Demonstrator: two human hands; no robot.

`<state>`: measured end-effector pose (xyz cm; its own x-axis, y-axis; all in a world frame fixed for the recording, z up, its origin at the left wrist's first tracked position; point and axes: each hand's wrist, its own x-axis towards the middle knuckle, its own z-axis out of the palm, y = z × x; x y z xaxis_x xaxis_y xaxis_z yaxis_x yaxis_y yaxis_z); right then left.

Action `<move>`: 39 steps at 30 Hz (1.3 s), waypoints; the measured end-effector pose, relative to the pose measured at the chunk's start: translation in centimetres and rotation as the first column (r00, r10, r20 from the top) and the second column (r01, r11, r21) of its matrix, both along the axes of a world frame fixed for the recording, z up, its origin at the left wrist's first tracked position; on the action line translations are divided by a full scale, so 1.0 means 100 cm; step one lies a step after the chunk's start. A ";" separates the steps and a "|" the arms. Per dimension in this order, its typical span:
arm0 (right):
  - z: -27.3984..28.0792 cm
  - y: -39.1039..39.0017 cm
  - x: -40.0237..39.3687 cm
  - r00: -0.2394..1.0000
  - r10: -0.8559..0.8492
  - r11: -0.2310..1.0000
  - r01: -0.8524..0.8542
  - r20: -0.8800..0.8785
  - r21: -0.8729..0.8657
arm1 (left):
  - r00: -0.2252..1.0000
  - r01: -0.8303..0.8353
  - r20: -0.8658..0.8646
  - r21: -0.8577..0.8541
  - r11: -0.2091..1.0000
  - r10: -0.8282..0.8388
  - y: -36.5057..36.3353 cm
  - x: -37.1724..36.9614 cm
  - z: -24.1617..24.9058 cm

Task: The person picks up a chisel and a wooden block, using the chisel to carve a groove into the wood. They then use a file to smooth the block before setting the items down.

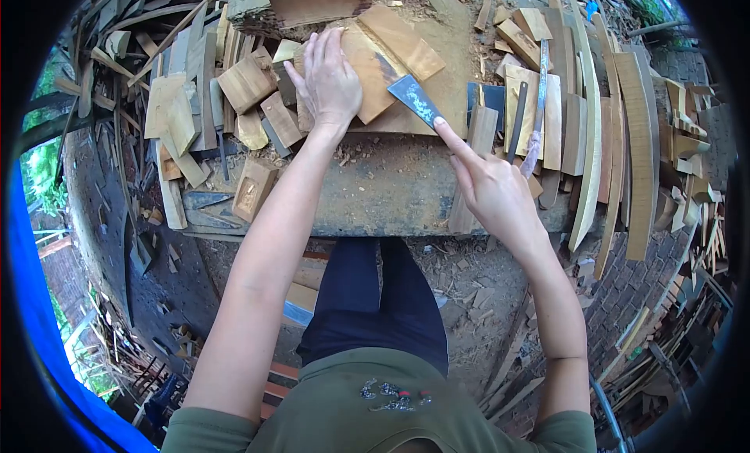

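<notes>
My left hand (326,82) lies with its fingers stretched out on the left part of a flat wooden piece (371,82). A second, lighter wooden strip (402,42) crosses the upper right of that piece. In my right hand (492,187) is a flat metal blade (414,100), with the index finger stretched along it. The blade's wide end is at the right edge of the wooden piece; whether they touch I cannot tell. Its handle is hidden in my palm. Both pieces rest on a worn board (453,62).
Wood blocks (248,82) crowd the bench (351,189) on the left. On the right lie a thin dark tool (516,121), a long metal tool (541,93) and long curved strips (637,140). A thick block (312,3) stands at the back.
</notes>
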<state>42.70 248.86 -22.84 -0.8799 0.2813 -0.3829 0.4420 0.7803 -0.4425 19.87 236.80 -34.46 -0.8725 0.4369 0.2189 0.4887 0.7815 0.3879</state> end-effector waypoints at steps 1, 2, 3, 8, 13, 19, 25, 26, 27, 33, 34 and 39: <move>-0.006 0.001 -0.005 0.998 0.017 1.000 -0.018 -0.068 -0.003 | 1.000 0.004 0.007 0.001 1.000 -0.004 0.000 0.000 -0.001; -0.018 0.000 -0.008 0.998 0.015 1.000 -0.015 -0.066 -0.009 | 1.000 0.007 0.014 0.003 1.000 -0.007 0.000 0.002 0.000; -0.028 -0.001 -0.014 0.982 0.030 0.999 -0.026 -0.186 0.025 | 1.000 0.005 0.012 0.002 1.000 -0.005 -0.001 0.002 -0.001; -0.011 -0.002 -0.005 0.990 0.010 1.000 -0.011 -0.139 -0.004 | 0.999 -0.032 -0.010 0.004 0.999 0.032 0.000 0.002 -0.003; -0.033 0.002 -0.045 0.971 0.010 0.999 -0.017 -0.240 -0.029 | 1.000 -0.012 -0.007 0.013 1.000 0.012 0.000 0.005 0.000; -0.009 0.004 -0.009 0.995 -0.001 0.997 -0.007 -0.102 -0.077 | 1.000 -0.021 0.001 0.041 0.999 0.021 0.000 0.003 -0.002; -0.020 0.001 -0.042 0.984 0.016 0.999 -0.023 -0.180 -0.035 | 0.999 -0.012 -0.031 0.048 0.999 0.013 0.001 0.004 0.001; -0.017 0.001 -0.035 0.984 0.022 0.999 -0.029 -0.178 -0.038 | 0.999 -0.018 -0.029 0.045 0.999 0.019 0.000 0.005 -0.001; -0.009 0.001 -0.025 0.993 0.024 0.999 -0.028 -0.119 -0.033 | 1.000 -0.012 -0.019 0.042 0.999 0.013 0.000 0.006 -0.001; -0.017 0.007 -0.075 0.973 0.065 0.997 -0.072 -0.223 -0.026 | 0.999 -0.011 -0.030 0.083 0.996 0.013 0.001 0.004 -0.001; -0.007 0.004 -0.065 0.974 0.066 0.997 -0.072 -0.218 -0.020 | 1.000 -0.011 -0.025 0.089 0.996 0.013 0.001 0.006 0.001; -0.006 -0.001 -0.051 0.996 0.061 0.997 -0.058 -0.066 0.050 | 0.999 -0.028 -0.016 0.090 0.996 0.029 0.002 0.005 0.002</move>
